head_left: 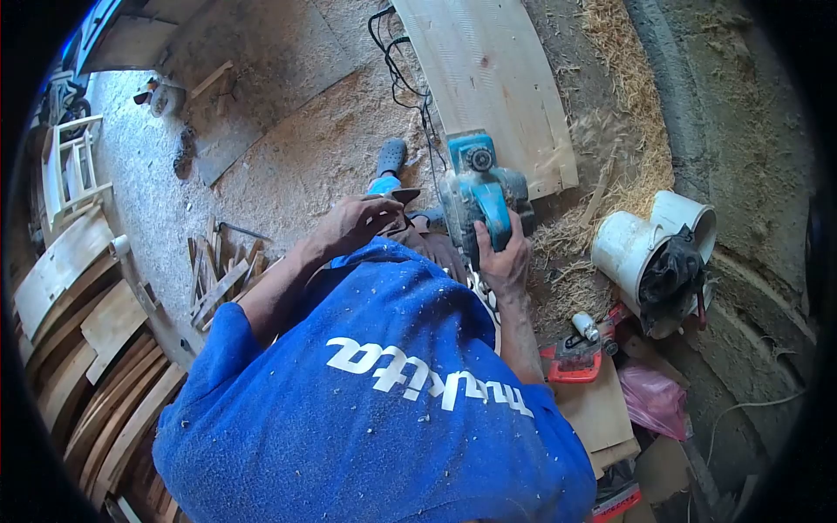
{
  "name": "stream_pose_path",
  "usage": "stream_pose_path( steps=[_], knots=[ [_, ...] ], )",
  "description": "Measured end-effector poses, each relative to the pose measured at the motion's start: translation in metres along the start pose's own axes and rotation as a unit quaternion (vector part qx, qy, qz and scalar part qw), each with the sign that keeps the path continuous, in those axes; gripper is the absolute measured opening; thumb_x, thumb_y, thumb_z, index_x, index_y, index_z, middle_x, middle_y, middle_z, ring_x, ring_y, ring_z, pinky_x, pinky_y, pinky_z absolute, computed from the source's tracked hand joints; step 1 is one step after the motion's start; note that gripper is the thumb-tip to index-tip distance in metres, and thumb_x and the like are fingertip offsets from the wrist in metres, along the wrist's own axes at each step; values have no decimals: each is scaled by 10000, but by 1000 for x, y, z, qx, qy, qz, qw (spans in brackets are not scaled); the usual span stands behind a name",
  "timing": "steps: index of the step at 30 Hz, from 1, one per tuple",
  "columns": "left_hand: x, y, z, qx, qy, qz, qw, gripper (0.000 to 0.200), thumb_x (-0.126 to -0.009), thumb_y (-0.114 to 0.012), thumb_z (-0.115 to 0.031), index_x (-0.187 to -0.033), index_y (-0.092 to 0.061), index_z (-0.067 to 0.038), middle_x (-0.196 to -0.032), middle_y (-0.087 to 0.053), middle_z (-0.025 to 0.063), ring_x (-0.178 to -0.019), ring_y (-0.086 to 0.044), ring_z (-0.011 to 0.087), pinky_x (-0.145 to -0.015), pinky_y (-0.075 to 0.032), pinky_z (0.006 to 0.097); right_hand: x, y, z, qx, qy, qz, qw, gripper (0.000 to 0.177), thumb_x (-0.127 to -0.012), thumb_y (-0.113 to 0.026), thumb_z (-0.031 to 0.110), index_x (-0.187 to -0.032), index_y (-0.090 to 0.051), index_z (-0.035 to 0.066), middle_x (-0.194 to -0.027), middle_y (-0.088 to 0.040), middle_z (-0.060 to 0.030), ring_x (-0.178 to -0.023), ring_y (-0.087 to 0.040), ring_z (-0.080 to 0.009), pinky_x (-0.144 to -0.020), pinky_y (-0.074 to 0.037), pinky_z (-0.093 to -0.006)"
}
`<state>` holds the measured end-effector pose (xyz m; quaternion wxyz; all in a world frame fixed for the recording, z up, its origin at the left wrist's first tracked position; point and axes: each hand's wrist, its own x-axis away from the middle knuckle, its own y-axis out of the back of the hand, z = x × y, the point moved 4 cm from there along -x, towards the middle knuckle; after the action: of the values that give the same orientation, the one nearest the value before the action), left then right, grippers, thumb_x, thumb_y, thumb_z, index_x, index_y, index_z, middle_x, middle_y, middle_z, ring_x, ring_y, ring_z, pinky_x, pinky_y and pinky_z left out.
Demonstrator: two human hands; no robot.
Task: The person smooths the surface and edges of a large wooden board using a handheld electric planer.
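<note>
My right hand [506, 259] is wrapped round the rear handle of a teal power planer [485, 193]. The planer is at the near end of a long pale wooden board [497, 83], its front over the board's edge. To the left, my left hand [359, 218] is off the planer, above my lap, with its fingers bent together; whether it holds anything is hidden. A dark flat piece [405, 195] shows just beyond its fingertips. Black cables [410, 87] run along the board's left side.
Curved wooden pieces [113, 392] are stacked at the left, near offcuts [214, 275]. Wood shavings [641, 78] lie right of the board. White buckets [623, 248], a red tool [571, 362] and a pink bag [652, 397] are at the right.
</note>
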<state>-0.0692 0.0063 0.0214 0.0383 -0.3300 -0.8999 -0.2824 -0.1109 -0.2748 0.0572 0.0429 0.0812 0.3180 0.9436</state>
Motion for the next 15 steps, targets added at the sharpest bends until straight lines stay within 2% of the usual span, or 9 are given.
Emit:
stream_pose_path(
  steps=[7,11,13,15],
  knots=[
    [-19,22,3,13,-16,-15,1000,267,-989,-665,-161,-1242,-713,-91,-1141,-748,141,-923,-747,307,-776,-595,406,-79,-24,36,-1,33,11,999,479,-962,-729,358,-1236,-597,-13,-948,-718,-269,-904,-724,-457,-762,-555,-497],
    [-30,40,4,32,6,-17,999,266,-986,-669,-149,-1241,-712,-87,-1109,-748,148,-910,-740,308,-769,-594,409,-125,-45,58,-22,43,-3,999,454,-955,-734,341,-1202,-611,-19,-909,-717,-266,-875,-725,-459,-743,-553,-499],
    [-38,47,2,32,8,-31,999,263,-979,-678,-136,-1234,-714,-84,-1074,-745,152,-865,-731,318,-740,-591,411,-148,-54,67,-32,77,-25,996,444,-946,-744,337,-1187,-619,-15,-893,-715,-264,-857,-725,-459,-737,-554,-499],
    [-52,40,13,35,-9,-34,999,274,-969,-691,-137,-1238,-711,-87,-1091,-737,156,-903,-724,321,-764,-586,414,-170,-64,75,-34,76,-24,996,432,-940,-750,336,-1166,-630,-12,-893,-715,-263,-855,-724,-457,-739,-554,-497]
  ],
)
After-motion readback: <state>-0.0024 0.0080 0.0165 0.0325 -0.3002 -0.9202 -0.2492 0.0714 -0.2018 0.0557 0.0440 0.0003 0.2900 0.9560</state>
